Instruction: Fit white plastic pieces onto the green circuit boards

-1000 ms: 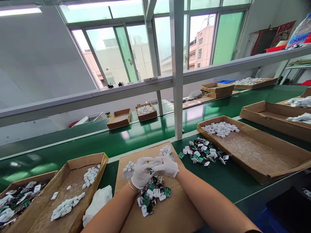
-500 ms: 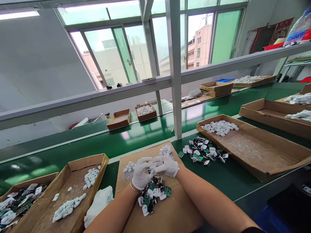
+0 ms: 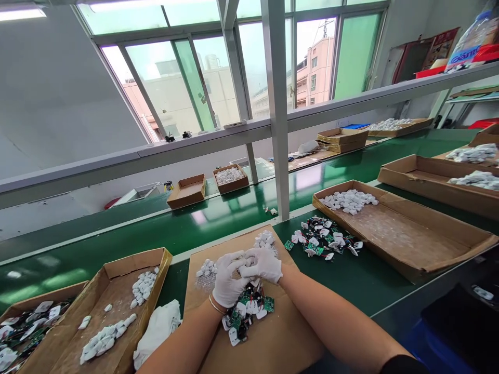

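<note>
My left hand [image 3: 227, 283] and my right hand [image 3: 265, 265], both in white gloves, meet over a cardboard sheet [image 3: 288, 332]. Their fingers are closed together around something small and whitish, mostly hidden by the gloves. Just below them lies a heap of green circuit boards with white plug parts and wires [image 3: 245, 314]. Left of my left hand is a small pile of white plastic pieces [image 3: 206, 268], with clear bits beside it. Beyond my right hand sits another pile of white pieces [image 3: 265, 239].
A cardboard tray [image 3: 421, 234] with white pieces stands at right, beside a second heap of circuit boards [image 3: 325, 236]. At left are another cardboard tray [image 3: 117, 267] and a white cloth [image 3: 159, 327]. A green conveyor belt [image 3: 218, 215] runs behind a grey metal post [image 3: 278, 156].
My hands stay together at nearly the same spot, with the fingers drawn closer around the small piece. A few white pieces now show on the belt near the post. The view has shifted slightly.
</note>
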Tool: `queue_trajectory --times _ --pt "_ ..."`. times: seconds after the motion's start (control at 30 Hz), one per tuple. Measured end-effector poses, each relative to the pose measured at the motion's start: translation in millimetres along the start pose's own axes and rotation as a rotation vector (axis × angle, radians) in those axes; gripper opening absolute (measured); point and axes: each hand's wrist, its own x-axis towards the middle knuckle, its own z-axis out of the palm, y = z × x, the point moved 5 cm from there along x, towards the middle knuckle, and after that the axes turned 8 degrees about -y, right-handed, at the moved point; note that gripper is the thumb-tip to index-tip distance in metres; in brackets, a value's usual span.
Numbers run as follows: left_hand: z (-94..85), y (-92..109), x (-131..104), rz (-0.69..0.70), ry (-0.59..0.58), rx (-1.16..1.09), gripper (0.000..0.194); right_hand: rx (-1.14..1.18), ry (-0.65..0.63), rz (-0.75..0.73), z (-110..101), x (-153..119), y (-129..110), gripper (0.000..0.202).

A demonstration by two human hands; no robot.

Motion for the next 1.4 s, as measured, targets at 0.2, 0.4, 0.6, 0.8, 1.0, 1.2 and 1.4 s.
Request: queue_trajectory --times 0.2,0.4,0.6,0.8,1.0,1.2,1.4 --pt "-3.8 -7.3 2.4 0.003 0.020 -0.163 0.033 0.165 -0.110 -0.078 10.4 -4.0 -7.0 0.028" --pt "1.9 -7.4 3.6 -0.012 -0.071 -0.172 0.039 0.103 -0.137 -0.096 22.8 -5.1 -12.2 0.026" --pt "5.1 -21.7 -1.4 -0.094 -0.017 -0.271 0.049 0.066 -0.130 -0.153 21.7 -6.9 -20.3 0.020" --pt "5.1 -19.4 -0.1 -0.107 -0.070 -0.318 0.063 0.228 -0.143 -0.122 25.0 -2.5 -8.9 0.030" --pt "7.9 -26.8 -4.3 -0.181 0.008 -0.488 0.068 0.342 -0.115 -0.109 24.6 -4.6 -8.4 0.024" --pt "8.4 -18.5 1.1 -0.177 -0.099 -0.355 0.055 0.396 -0.078 -0.117 20.1 -3.3 -3.9 0.029" --pt "3.7 -22.6 1.2 -0.252 -0.062 -0.322 0.048 0.109 0.158 -0.075 -2.7 0.1 -1.2 0.042"
